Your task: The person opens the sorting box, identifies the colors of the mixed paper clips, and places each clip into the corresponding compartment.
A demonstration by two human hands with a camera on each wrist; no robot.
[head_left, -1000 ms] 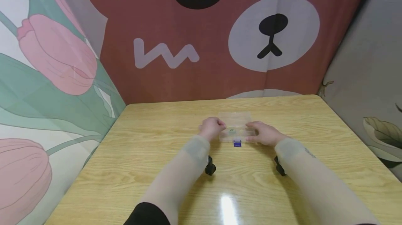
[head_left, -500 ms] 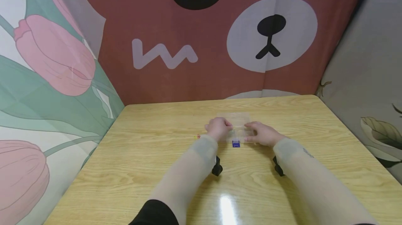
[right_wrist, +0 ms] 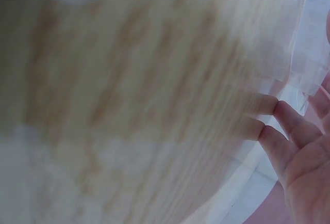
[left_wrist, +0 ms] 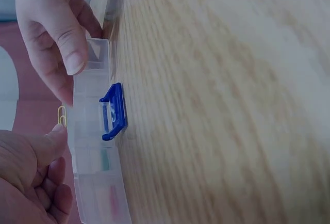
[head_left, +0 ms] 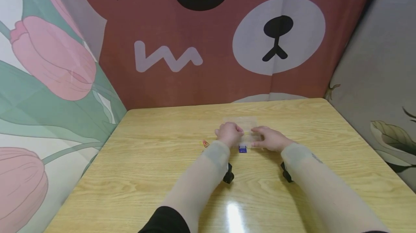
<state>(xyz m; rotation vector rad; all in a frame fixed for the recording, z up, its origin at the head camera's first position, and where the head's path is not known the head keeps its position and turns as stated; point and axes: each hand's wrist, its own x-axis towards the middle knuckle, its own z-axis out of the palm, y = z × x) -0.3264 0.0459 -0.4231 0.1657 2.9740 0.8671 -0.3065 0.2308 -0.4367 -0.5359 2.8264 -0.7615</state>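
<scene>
A clear plastic compartment box (left_wrist: 88, 91) lies on the table, its see-through lid (head_left: 241, 120) folded back and its blue latch (left_wrist: 116, 111) hanging at the front. Just above the front part, my left hand (head_left: 229, 133) pinches a yellow paper clip (left_wrist: 62, 114) between thumb and fingers. My right hand (head_left: 270, 139) holds the box's right end, thumb at the near side. Through the front wall show something green (left_wrist: 105, 159) and something pinkish (left_wrist: 113, 201), both blurred.
Small red loops (head_left: 205, 143) lie on the wooden table (head_left: 156, 175) left of my left hand, partly hidden by it. A printed cloth (head_left: 182, 81) hangs behind the table's far edge. Black wrist cameras (head_left: 229, 173) sit under both wrists.
My left hand has moved right, from the box's left side to over its middle. The small red loops on the table have come into view behind it. My right hand stays at the box.
</scene>
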